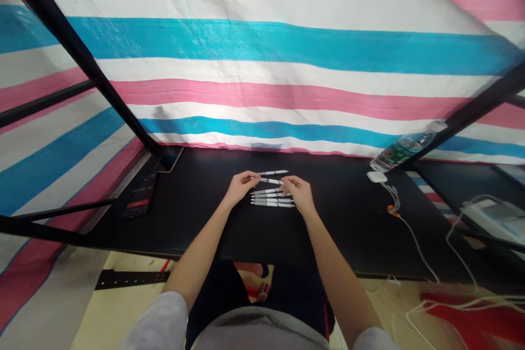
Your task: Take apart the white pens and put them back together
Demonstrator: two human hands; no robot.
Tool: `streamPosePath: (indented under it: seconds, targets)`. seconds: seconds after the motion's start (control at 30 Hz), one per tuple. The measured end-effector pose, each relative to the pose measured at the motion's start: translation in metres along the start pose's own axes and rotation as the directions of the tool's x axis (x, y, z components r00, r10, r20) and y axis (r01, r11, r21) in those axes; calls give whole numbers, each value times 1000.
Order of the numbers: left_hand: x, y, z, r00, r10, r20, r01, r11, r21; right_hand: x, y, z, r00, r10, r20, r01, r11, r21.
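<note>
Between my two hands a white pen [270, 181] with dark ends is held level just above the black table. My left hand [240, 188] pinches its left end, and the fingers of my right hand [299, 192] close on its right end. Beyond it lies a single pen [274, 173] on the table. Nearer to me, several similar white pens [271, 202] lie side by side in a row, dark tips to the left. My right fingers hang over the right ends of the upper ones and partly cover them.
The black table [192, 229] carries two phones at the left, one dark [169, 159], one with a lit timer [140, 195]. At the right stand a clear water bottle [404, 147] and a white charger [377, 176] with cables. Black frame bars and a striped sheet [266, 44] enclose the table.
</note>
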State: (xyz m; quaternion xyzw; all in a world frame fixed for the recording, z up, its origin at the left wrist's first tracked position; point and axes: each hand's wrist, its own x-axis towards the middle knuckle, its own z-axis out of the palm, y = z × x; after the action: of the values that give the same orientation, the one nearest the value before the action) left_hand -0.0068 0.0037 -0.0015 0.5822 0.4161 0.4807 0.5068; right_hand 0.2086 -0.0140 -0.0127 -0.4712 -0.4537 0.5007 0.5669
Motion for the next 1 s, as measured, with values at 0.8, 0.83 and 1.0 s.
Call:
streamPosePath:
  seconds: [0.8, 0.83, 1.0]
  targets:
    - [2, 0, 1, 998, -31, -63, 33, 999, 23, 1, -3, -1, 998, -13, -64, 16, 999, 44]
    - [3, -1, 0, 997, -37, -73, 39, 999, 35, 1, -3, -1, 998, -13, -62, 15, 999, 39]
    - [2, -2, -1, 999, -6, -47, 5, 1000, -18, 1, -3, -2, 997, -13, -76, 14, 1000, 16]
